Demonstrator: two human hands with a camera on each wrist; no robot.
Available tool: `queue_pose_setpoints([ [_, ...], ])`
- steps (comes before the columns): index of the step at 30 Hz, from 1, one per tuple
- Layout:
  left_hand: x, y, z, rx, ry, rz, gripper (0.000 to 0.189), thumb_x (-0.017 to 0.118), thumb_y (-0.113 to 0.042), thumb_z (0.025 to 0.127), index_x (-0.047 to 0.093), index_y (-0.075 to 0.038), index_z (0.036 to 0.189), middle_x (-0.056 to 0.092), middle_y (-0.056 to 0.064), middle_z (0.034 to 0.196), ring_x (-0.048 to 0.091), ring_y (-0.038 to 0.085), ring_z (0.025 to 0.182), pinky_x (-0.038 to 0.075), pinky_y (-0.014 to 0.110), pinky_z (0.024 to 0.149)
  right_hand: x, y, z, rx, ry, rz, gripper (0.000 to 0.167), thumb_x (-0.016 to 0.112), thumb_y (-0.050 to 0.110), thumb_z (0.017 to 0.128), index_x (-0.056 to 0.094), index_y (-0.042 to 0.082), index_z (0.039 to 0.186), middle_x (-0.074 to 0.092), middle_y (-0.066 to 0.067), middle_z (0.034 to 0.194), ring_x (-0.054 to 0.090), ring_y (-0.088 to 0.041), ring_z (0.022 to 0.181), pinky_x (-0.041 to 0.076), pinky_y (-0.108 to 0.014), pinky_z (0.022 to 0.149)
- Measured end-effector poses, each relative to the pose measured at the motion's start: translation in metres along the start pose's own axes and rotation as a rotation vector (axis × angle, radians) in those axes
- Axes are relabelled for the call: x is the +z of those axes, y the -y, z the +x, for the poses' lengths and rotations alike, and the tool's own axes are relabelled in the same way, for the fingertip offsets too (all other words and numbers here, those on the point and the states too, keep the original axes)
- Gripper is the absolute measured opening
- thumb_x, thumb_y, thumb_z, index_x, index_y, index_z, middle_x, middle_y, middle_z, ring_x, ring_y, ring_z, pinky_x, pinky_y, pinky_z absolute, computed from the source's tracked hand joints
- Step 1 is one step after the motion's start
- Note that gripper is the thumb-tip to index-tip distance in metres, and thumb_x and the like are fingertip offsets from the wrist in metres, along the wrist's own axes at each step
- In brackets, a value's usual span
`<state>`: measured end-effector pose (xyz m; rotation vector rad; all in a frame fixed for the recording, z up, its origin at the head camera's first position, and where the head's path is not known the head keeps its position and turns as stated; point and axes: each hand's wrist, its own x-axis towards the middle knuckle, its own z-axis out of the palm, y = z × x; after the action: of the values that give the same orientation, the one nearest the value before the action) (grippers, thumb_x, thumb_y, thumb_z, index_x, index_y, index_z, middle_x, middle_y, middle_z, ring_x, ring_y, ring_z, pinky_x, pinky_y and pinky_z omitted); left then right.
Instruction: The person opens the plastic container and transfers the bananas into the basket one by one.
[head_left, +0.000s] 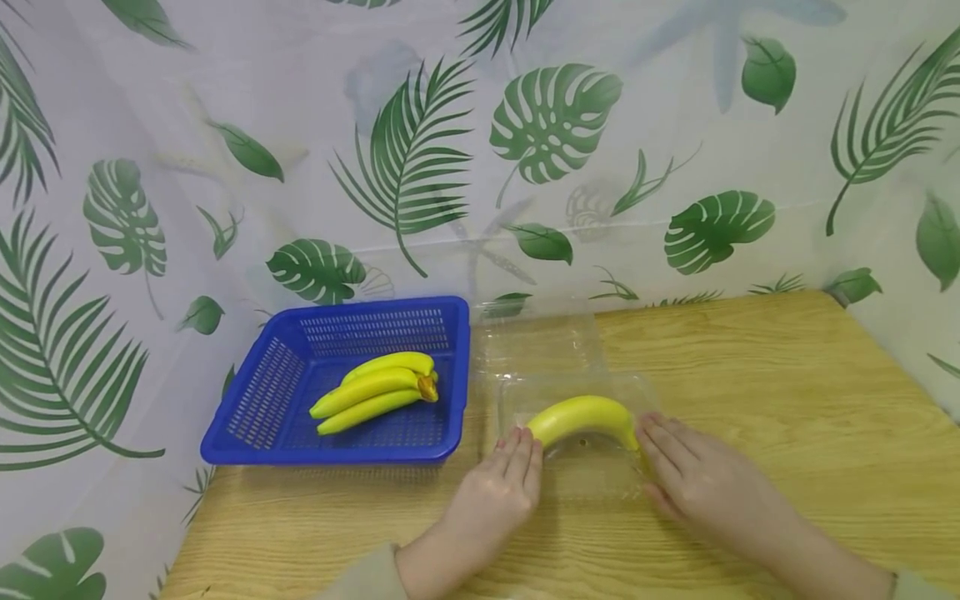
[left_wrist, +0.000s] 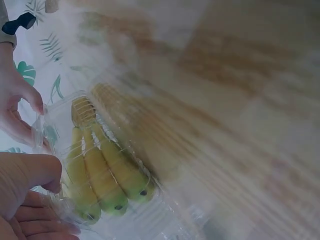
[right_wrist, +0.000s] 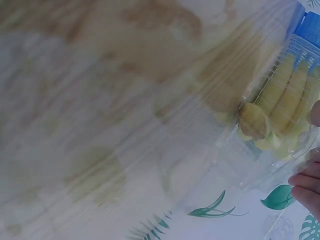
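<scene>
A clear plastic clamshell container [head_left: 592,479] lies on the table with its lid [head_left: 536,346] folded back toward the wall. In it sits a bunch of yellow bananas [head_left: 581,412], stem end to the right. My left hand [head_left: 495,492] holds the container's left side, fingertips beside the bananas' left tips. At the right side my right hand [head_left: 705,479] grips the wall near the stem. In the left wrist view the bananas [left_wrist: 102,170] show through the plastic, between both hands. The right wrist view shows the stem end [right_wrist: 254,121] close to my right fingers [right_wrist: 306,192].
A blue plastic basket [head_left: 270,454] with another banana bunch [head_left: 371,396] stands left of the container. Wooden tabletop [head_left: 787,375] extends to the right. Behind it hangs a white leaf-print sheet [head_left: 637,42].
</scene>
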<state>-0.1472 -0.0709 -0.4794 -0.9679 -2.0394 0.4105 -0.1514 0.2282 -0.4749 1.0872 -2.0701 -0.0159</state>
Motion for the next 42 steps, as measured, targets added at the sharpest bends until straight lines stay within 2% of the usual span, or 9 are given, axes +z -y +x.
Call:
queue_pose_setpoints([
  [11, 0.002, -0.005, 0.002, -0.023, -0.033, 0.007, 0.054, 0.029, 0.006, 0.111, 0.082, -0.008, 0.112, 0.082, 0.009, 0.113, 0.081, 0.018, 0.105, 0.065, 0.027, 0.091, 0.003, 0.005, 0.0, -0.022, -0.005, -0.032, 0.064, 0.022, 0.022, 0.115, 0.073, -0.015, 0.112, 0.076, -0.032, 0.113, 0.079, -0.041, 0.099, 0.067, -0.047, 0.082],
  [17, 0.001, -0.008, 0.001, -0.045, -0.025, -0.026, 0.055, 0.029, 0.008, 0.109, 0.081, -0.007, 0.114, 0.082, 0.01, 0.115, 0.08, 0.018, 0.107, 0.064, 0.027, 0.093, 0.003, 0.007, -0.001, -0.01, -0.016, -0.017, 0.062, 0.022, 0.019, 0.115, 0.073, -0.015, 0.111, 0.076, -0.032, 0.112, 0.079, -0.041, 0.098, 0.067, -0.047, 0.08],
  [23, 0.002, -0.006, 0.003, -0.073, -0.035, -0.053, 0.047, 0.037, 0.004, 0.108, 0.081, -0.009, 0.114, 0.082, 0.008, 0.116, 0.08, 0.017, 0.106, 0.064, 0.026, 0.093, 0.002, 0.005, 0.0, -0.008, -0.02, -0.002, 0.06, 0.023, 0.015, 0.114, 0.073, -0.016, 0.109, 0.077, -0.032, 0.11, 0.079, -0.041, 0.098, 0.068, -0.046, 0.078],
  [26, 0.001, -0.005, 0.006, -0.068, -0.026, -0.054, 0.047, 0.036, 0.004, 0.109, 0.081, -0.009, 0.115, 0.081, 0.01, 0.117, 0.08, 0.02, 0.108, 0.064, 0.026, 0.093, 0.001, 0.004, 0.0, -0.011, -0.017, 0.008, 0.06, 0.022, 0.015, 0.113, 0.074, -0.016, 0.108, 0.077, -0.031, 0.108, 0.08, -0.04, 0.096, 0.068, -0.044, 0.076],
  [28, 0.0, -0.003, 0.008, -0.063, -0.004, -0.049, 0.043, 0.04, 0.003, 0.107, 0.081, -0.009, 0.116, 0.081, 0.012, 0.118, 0.08, 0.022, 0.11, 0.064, 0.027, 0.093, 0.001, 0.002, 0.0, -0.017, -0.017, 0.013, 0.06, 0.023, 0.015, 0.113, 0.074, -0.015, 0.108, 0.077, -0.03, 0.108, 0.08, -0.039, 0.095, 0.068, -0.043, 0.075],
  [32, -0.003, 0.001, 0.013, -0.054, 0.06, -0.046, 0.025, 0.063, -0.005, 0.1, 0.08, -0.009, 0.117, 0.08, 0.014, 0.12, 0.079, 0.023, 0.112, 0.063, 0.028, 0.097, 0.0, 0.002, -0.001, -0.013, -0.025, 0.03, 0.058, 0.025, 0.017, 0.112, 0.074, -0.014, 0.11, 0.078, -0.029, 0.109, 0.08, -0.037, 0.095, 0.068, -0.042, 0.075],
  [35, -0.006, 0.003, 0.017, -0.032, 0.116, -0.042, 0.024, 0.074, -0.009, 0.095, 0.081, -0.01, 0.118, 0.08, 0.012, 0.12, 0.079, 0.021, 0.112, 0.063, 0.027, 0.098, -0.001, 0.003, -0.002, 0.018, -0.026, 0.054, 0.061, 0.025, 0.024, 0.115, 0.074, -0.013, 0.112, 0.078, -0.028, 0.112, 0.08, -0.036, 0.097, 0.068, -0.042, 0.076],
  [39, -0.008, 0.005, 0.02, 0.002, 0.181, -0.019, 0.025, 0.073, -0.01, 0.096, 0.08, -0.009, 0.12, 0.08, 0.011, 0.121, 0.079, 0.021, 0.112, 0.063, 0.027, 0.097, -0.002, 0.005, -0.001, 0.04, -0.014, 0.062, 0.065, 0.023, 0.03, 0.117, 0.073, -0.013, 0.116, 0.077, -0.028, 0.116, 0.079, -0.036, 0.1, 0.067, -0.043, 0.079],
  [42, -0.008, 0.004, 0.021, 0.011, 0.198, -0.005, 0.026, 0.069, -0.008, 0.098, 0.079, -0.008, 0.122, 0.08, 0.012, 0.122, 0.079, 0.022, 0.113, 0.063, 0.028, 0.097, -0.001, 0.006, 0.0, 0.026, -0.014, 0.049, 0.064, 0.023, 0.026, 0.117, 0.073, -0.014, 0.116, 0.077, -0.028, 0.115, 0.08, -0.036, 0.1, 0.067, -0.043, 0.079],
])
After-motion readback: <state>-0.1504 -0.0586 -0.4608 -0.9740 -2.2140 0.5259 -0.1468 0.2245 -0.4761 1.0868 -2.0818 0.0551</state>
